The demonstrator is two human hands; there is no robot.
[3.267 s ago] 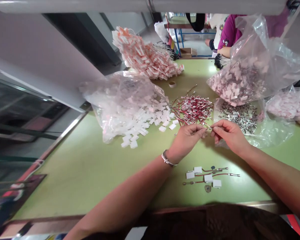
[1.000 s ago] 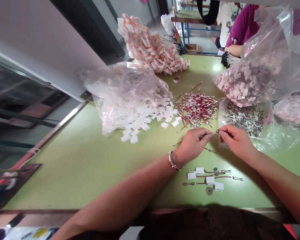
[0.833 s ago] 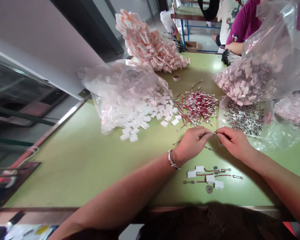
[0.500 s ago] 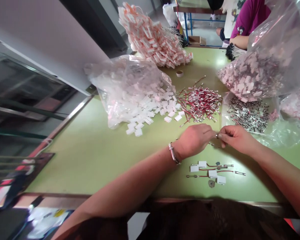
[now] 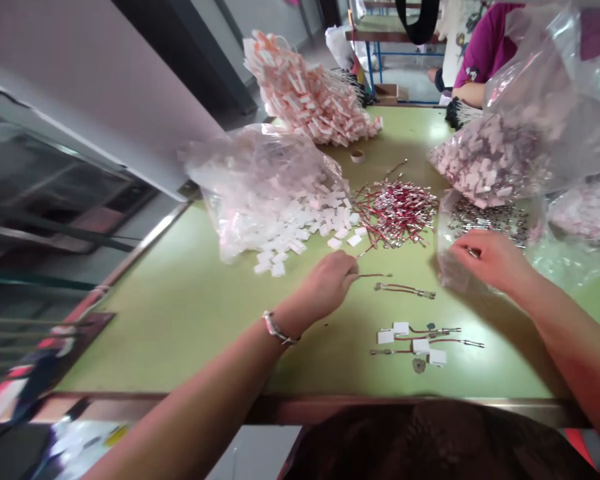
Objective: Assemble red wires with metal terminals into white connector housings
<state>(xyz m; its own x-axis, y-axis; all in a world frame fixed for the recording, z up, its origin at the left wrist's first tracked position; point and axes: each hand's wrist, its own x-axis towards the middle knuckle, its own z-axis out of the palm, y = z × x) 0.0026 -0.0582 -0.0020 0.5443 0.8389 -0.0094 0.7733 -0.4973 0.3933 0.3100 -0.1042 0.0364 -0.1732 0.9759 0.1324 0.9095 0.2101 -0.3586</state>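
My left hand [image 5: 330,283] is closed, with a thin red wire [image 5: 375,275] running out to the right from its fingertips. My right hand [image 5: 490,257] is over the near edge of a clear bag of small metal parts [image 5: 500,219]; its fingers are curled around a small shiny metal piece [image 5: 474,252], whose exact kind I cannot make out. Between the hands, red wires with metal ends [image 5: 405,289] lie on the table. Closer to me are several white plastic housings [image 5: 421,346] among more red wires [image 5: 445,341]. A heap of red wires [image 5: 397,210] lies beyond.
White housings spill from a clear bag [image 5: 260,160] at the left. Behind are a pile of orange-white connectors [image 5: 310,100] and a tape ring [image 5: 357,156]. Filled clear bags [image 5: 505,147] stand at the right, near another person's purple sleeve [image 5: 483,47]. A post [image 5: 90,80] borders the table's left.
My hands were together over the table and have parted. The left has moved left with a wire; the right has moved right to the bag of metal parts. Wires between them are now uncovered.
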